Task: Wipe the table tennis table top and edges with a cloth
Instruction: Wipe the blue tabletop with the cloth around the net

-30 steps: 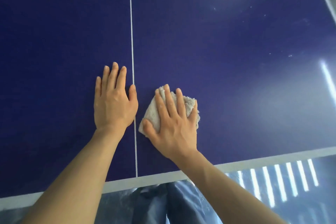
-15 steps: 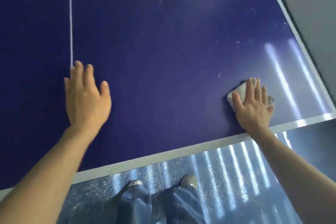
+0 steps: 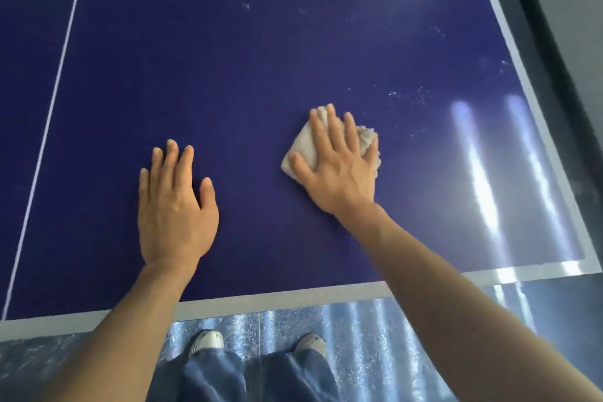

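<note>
Table tennis table top (image 3: 261,59), dark blue, flat, matt board with white painted border lines along its near edge and right edge, and one thin white centre line (image 3: 52,108) running away from the viewer at the left; pale dust specks scattered over the far right area, bright streaks of reflected light near the right corner. Floor (image 3: 375,336), glossy blue-grey, below the near edge, bearing two legs in blue denim trousers (image 3: 212,378) and two pale shoes (image 3: 207,341). Left hand (image 3: 174,209), bare, laid palm down on the blue surface with straight fingers, holding nothing, right of the centre line. Right hand (image 3: 339,166), bare, fingers straight and spread, pressing flat on the cloth. Cloth (image 3: 305,148), small, off-white, folded terry fabric, lying on the table top beneath the right hand, right of the left hand and well inside both border lines.
</note>
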